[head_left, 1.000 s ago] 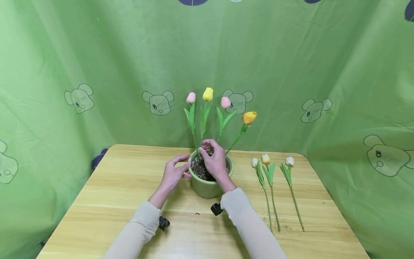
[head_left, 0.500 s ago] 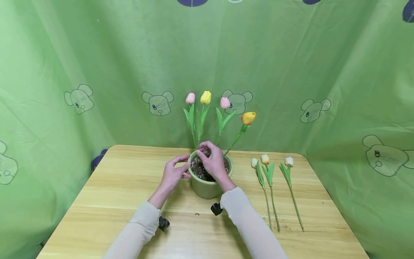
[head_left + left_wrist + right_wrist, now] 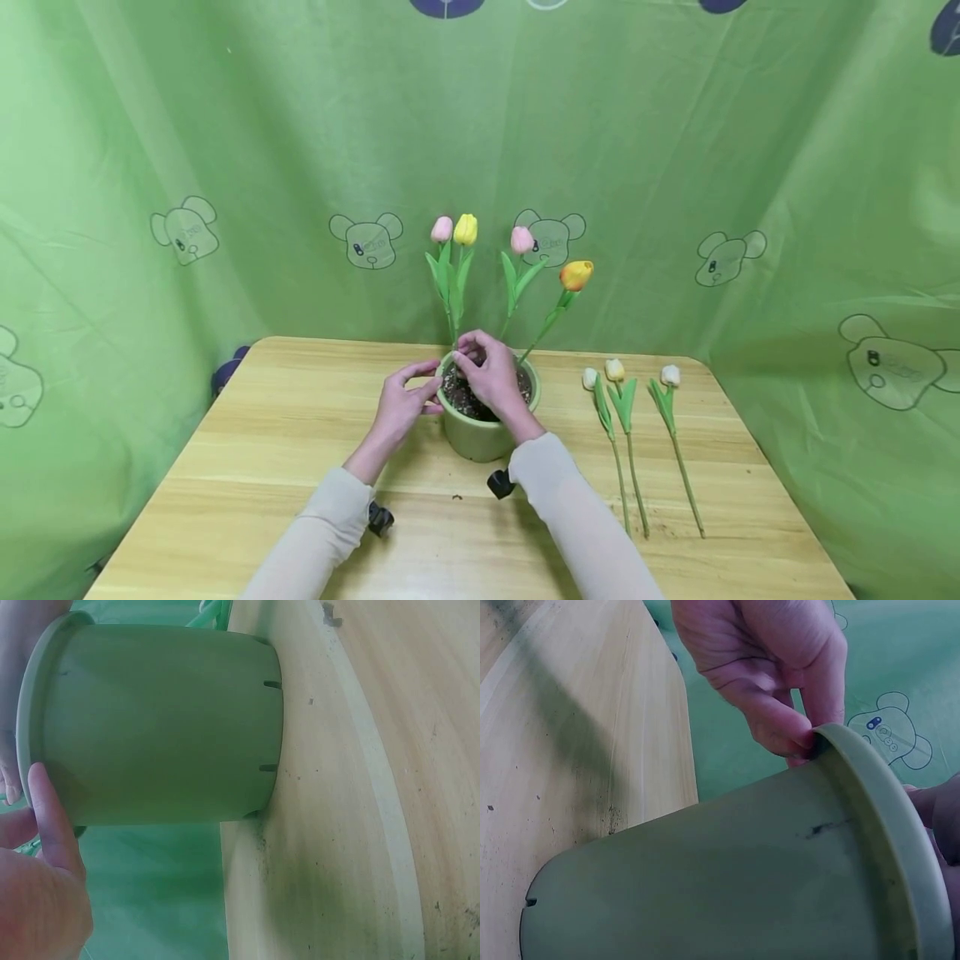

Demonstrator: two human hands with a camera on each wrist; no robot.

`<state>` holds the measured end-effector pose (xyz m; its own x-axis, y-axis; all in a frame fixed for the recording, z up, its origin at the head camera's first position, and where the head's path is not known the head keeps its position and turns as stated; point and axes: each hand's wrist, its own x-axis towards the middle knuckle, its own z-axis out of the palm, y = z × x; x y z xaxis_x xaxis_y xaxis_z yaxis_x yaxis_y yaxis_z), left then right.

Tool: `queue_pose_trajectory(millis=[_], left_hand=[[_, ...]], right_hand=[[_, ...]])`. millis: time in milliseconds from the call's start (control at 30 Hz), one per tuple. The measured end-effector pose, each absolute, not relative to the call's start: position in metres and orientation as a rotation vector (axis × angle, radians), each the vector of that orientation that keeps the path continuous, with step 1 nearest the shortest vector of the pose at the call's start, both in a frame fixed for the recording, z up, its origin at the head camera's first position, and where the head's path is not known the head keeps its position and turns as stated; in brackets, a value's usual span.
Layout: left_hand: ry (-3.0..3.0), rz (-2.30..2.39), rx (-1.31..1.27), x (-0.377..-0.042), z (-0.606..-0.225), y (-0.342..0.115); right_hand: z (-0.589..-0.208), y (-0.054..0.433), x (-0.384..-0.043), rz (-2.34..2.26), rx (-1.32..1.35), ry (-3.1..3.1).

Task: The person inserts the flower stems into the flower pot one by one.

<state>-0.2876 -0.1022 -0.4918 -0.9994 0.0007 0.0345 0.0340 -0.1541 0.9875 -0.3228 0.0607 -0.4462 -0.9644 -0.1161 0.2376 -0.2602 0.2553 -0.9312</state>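
A light green flower pot (image 3: pixel 480 442) filled with dark soil (image 3: pixel 468 404) stands upright on the table. My left hand (image 3: pixel 401 404) pinches the left side of its rim between thumb and fingers, seen closely in the right wrist view, where that hand (image 3: pixel 780 667) is above the pot (image 3: pixel 705 885). Over the soil, my right hand (image 3: pixel 495 379) pinches the stem of a yellow tulip (image 3: pixel 466 229) low down; the stem's lower end is hidden behind the fingers. Two pink tulips (image 3: pixel 442 229) and an orange tulip (image 3: pixel 577 276) also rise from the pot, the orange one leaning right.
Three pale tulips, among them a white tulip (image 3: pixel 671 376) and a cream tulip (image 3: pixel 615 370), lie on the wooden table (image 3: pixel 315 417) right of the pot. Green curtain (image 3: pixel 285 167) hangs close behind and at both sides. Soil crumbs dot the tabletop.
The yellow tulip has shifted left and slightly down, now beside the left pink tulip. My right hand has moved slightly left and down with it. The left hand stays on the rim.
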Motion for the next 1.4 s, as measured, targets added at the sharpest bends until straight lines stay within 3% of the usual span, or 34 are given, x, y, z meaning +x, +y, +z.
queue_pose_trajectory(millis=[667, 1400], left_hand=[[-2.049, -2.404, -0.007, -0.288, -0.494, -0.103], [-2.212, -2.432, -0.062, -0.296, -0.482, -0.112]], right_hand=[[-0.451, 0.064, -0.323, 1.604, 0.369, -2.377], [-0.444, 0.069, -0.325, 1.836, 0.297, -2.315]])
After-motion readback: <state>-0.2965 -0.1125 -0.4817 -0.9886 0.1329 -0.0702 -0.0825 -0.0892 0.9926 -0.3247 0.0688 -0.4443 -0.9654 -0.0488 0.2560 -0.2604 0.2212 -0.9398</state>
